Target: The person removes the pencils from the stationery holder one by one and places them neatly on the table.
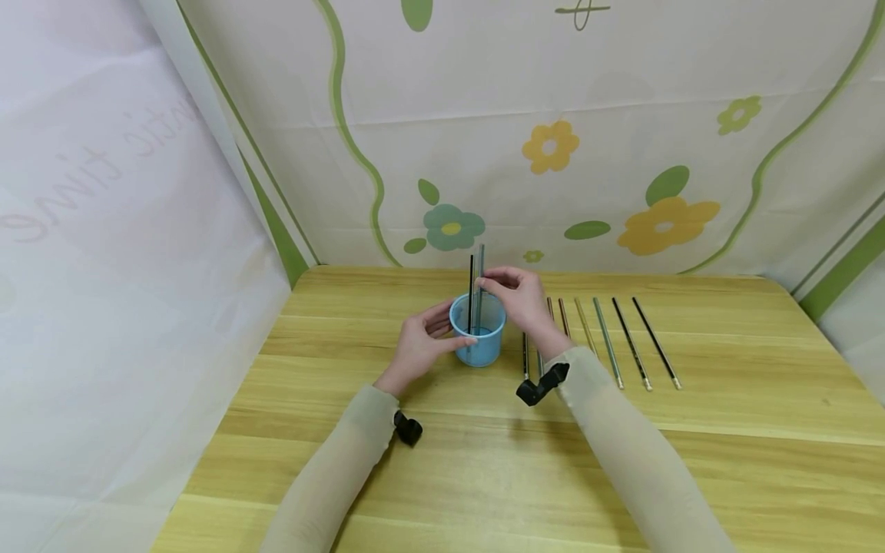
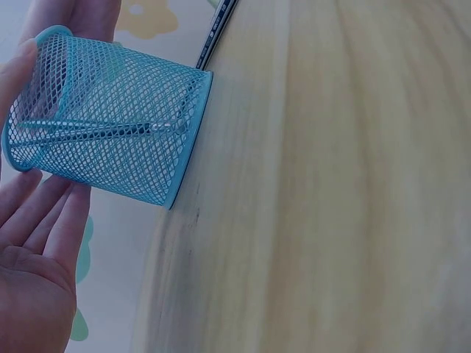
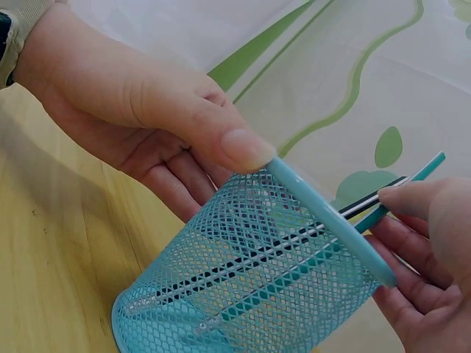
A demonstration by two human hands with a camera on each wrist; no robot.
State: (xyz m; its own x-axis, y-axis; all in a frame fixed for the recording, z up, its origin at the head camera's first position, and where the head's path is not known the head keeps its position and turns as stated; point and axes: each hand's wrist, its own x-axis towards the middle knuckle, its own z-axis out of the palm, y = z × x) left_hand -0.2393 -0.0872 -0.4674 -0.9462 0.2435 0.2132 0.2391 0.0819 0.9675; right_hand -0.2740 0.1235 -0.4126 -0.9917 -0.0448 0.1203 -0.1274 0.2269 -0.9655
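Note:
A light-blue mesh pen cup (image 1: 481,353) stands upright on the wooden table. My left hand (image 1: 417,343) holds it from the left, thumb at the near rim and fingers round the far side. Inside it a black pencil (image 1: 472,280) leans, its eraser end at the bottom in the right wrist view. Beside that one stands a teal pencil (image 3: 434,165), its lower end also within the mesh. My right hand (image 1: 522,299) pinches the teal pencil's upper part between thumb and fingers, just above the rim. In the left wrist view, the cup (image 2: 110,118) shows pencils through its mesh.
Several pencils lie side by side on the table (image 1: 442,476) right of the cup, among them a teal pencil (image 1: 608,342) and a black pencil (image 1: 655,342). My right forearm partly covers the row. A patterned cloth wall (image 1: 484,177) rises behind the table.

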